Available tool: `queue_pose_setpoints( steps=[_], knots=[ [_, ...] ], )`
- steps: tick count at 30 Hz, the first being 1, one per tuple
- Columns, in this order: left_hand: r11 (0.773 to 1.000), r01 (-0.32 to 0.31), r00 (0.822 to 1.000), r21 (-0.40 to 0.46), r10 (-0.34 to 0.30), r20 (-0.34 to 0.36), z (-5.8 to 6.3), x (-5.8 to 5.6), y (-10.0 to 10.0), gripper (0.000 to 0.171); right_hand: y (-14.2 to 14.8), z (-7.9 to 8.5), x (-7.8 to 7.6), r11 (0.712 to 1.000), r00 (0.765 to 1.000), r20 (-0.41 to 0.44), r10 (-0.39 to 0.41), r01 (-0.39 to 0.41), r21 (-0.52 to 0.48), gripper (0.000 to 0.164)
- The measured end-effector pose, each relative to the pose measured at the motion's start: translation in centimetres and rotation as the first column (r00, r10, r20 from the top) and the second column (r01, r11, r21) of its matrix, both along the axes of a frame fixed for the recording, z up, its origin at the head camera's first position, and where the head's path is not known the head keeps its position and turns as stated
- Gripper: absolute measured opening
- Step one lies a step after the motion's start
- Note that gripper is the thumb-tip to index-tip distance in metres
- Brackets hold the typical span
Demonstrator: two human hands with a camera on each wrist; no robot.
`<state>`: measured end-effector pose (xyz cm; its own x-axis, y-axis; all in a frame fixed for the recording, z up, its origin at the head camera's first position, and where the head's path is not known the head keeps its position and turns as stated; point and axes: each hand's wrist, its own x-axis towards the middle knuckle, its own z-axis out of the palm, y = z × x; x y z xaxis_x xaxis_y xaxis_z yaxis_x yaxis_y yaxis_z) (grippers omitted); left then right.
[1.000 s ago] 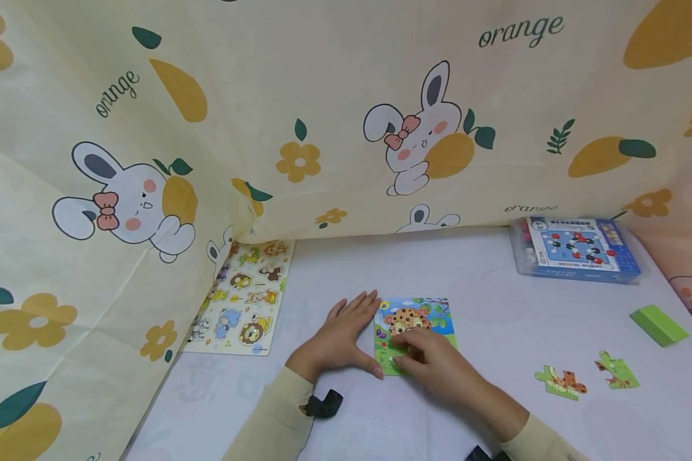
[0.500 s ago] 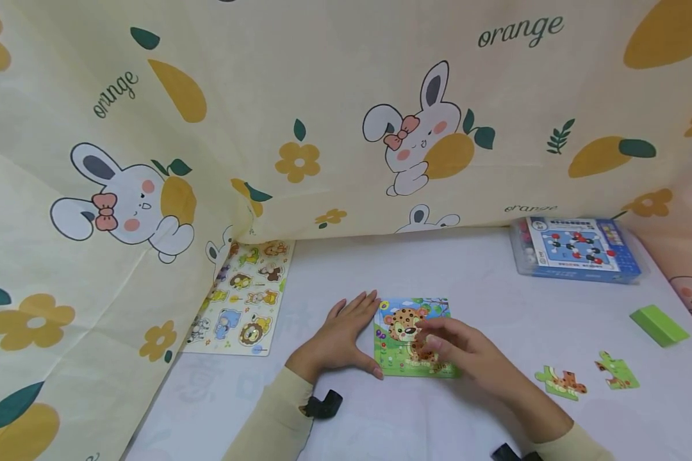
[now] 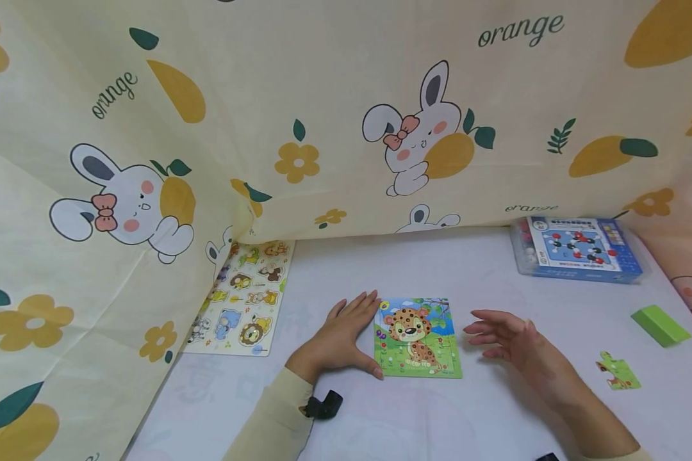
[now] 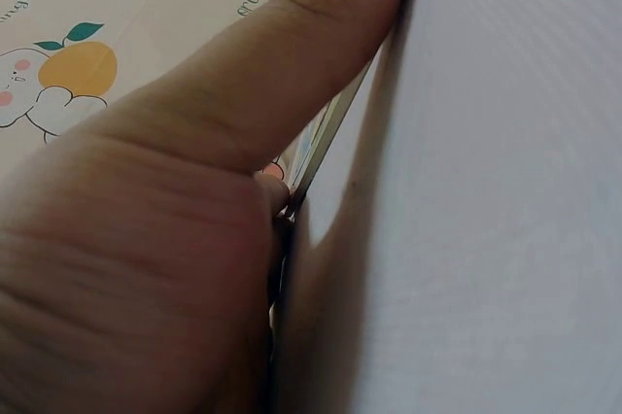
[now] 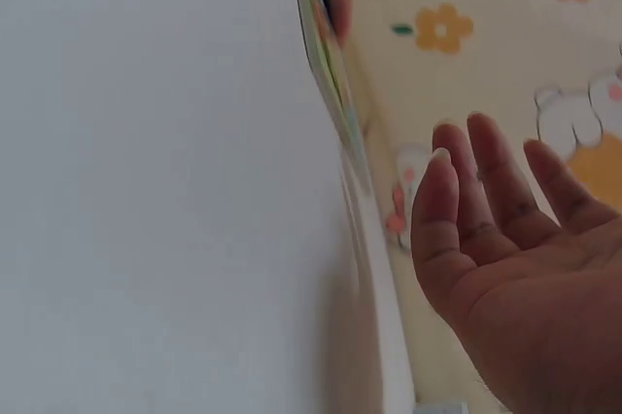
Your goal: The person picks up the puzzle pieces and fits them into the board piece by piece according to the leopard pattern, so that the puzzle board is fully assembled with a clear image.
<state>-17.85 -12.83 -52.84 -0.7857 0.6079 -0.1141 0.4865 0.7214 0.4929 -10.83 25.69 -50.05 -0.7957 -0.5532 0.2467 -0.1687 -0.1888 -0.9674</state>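
Observation:
A small square jigsaw board [image 3: 418, 349] with a spotted leopard cub picture lies flat on the white table. My left hand [image 3: 340, 339] rests along its left side, thumb by the lower left corner and straight fingers at the upper left edge. In the left wrist view the thumb [image 4: 321, 16] reaches to the board's edge. To the right of the board, my right hand [image 3: 519, 339] is raised over the table, fingers relaxed and holding nothing. The right wrist view shows its palm [image 5: 544, 307] and spread fingers. A loose green jigsaw piece [image 3: 618, 371] lies farther right.
A green block [image 3: 661, 325] lies at the right, below a blue-and-clear molecule model box [image 3: 582, 250]. An animal picture board [image 3: 248, 301] sits at the left, partly under the hanging bunny-print cloth [image 3: 334, 96] that borders the table's back and left.
My right hand has lifted off the jigsaw board and moved right, uncovering the leopard picture. Its forearm now covers the spot of a second loose piece. The left hand has not moved.

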Motion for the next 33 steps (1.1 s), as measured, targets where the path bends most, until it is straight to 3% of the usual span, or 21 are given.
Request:
queue_pose_setpoints(
  steps=[7, 11, 16, 19, 22, 25, 29, 33],
  knots=[
    [1.000, -0.004, 1.000, 0.010, 0.004, 0.005, 0.0, 0.0, 0.0, 0.147, 4.1, -0.5, 0.6, 0.996, 0.997, -0.026, -0.078, 0.077, -0.047, 0.075],
    [1.000, -0.004, 1.000, 0.007, 0.004, 0.002, 0.0, 0.1, 0.0, 0.147, 6.4, -0.7, 1.3, 0.987, 0.988, 0.021, -0.156, 0.157, -0.035, 0.075],
    [1.000, -0.004, 1.000, 0.008, 0.004, -0.004, 0.0, 0.1, 0.1, 0.147, 8.9, -1.2, 2.1, 0.975, 0.976, 0.021, -0.216, 0.217, -0.044, 0.072],
    [1.000, -0.005, 1.000, 0.010, 0.006, -0.007, 0.0, 0.1, 0.1, 0.147, 10.2, -1.5, 2.6, 0.957, 0.956, 0.044, -0.290, 0.290, 0.026, 0.067],
    [1.000, -0.005, 1.000, 0.006, 0.005, -0.008, 0.0, 0.1, 0.2, 0.146, 11.3, -1.6, 3.1, 0.903, 0.914, 0.079, -0.398, 0.375, 0.211, 0.058],
    [1.000, -0.006, 1.000, 0.005, 0.006, -0.005, 0.1, 0.1, 0.2, 0.146, 12.1, -1.7, 3.4, 0.814, 0.881, 0.065, -0.468, 0.401, 0.419, 0.052],
    [1.000, -0.008, 1.000, 0.007, 0.008, -0.003, 0.2, 0.2, 0.2, 0.146, 12.5, -2.0, 3.6, 0.731, 0.886, -0.014, -0.464, 0.392, 0.558, 0.049],
    [1.000, -0.010, 1.000, 0.008, 0.010, 0.000, 0.3, 0.2, 0.2, 0.146, 12.1, -2.5, 3.7, 0.680, 0.896, -0.085, -0.436, 0.390, 0.621, 0.047]
  ],
)
